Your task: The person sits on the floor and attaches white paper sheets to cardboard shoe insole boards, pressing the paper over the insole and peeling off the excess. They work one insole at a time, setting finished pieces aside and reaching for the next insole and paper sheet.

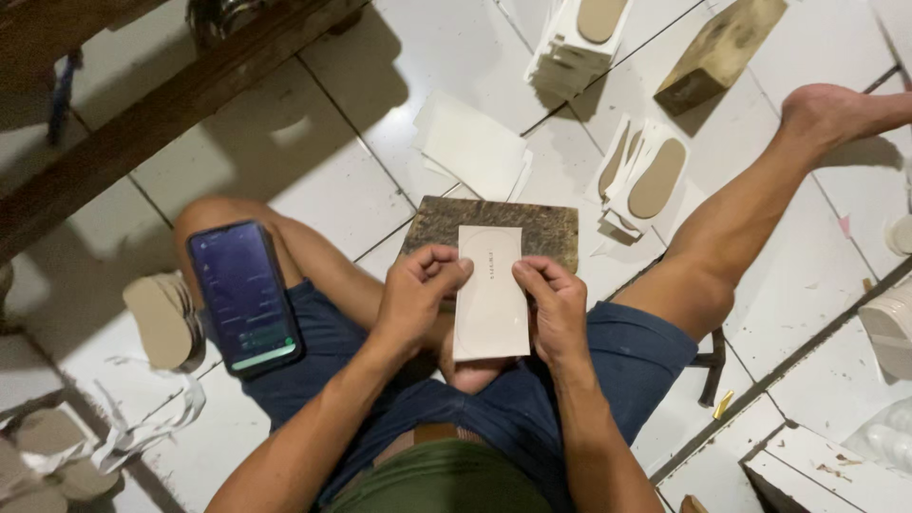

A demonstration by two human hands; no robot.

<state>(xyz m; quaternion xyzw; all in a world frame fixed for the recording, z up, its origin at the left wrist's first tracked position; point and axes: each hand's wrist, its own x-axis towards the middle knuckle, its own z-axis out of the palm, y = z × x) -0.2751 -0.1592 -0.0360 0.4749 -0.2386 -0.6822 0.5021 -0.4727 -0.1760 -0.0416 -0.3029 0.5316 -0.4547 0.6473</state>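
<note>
One white card (491, 294) sits mid-frame, its long axis running up and down the picture, over a dark slab (494, 226). Both the left hand (415, 294) and right hand (554, 304) pinch its side edges. One phone (244, 296) rests on the thigh at left. Two stacks of cut cards (576, 43), perhaps more, lie at the upper right.

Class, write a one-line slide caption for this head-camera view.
Seated on a tiled floor, a person's left hand and right hand hold a white card over a dark block.
</note>
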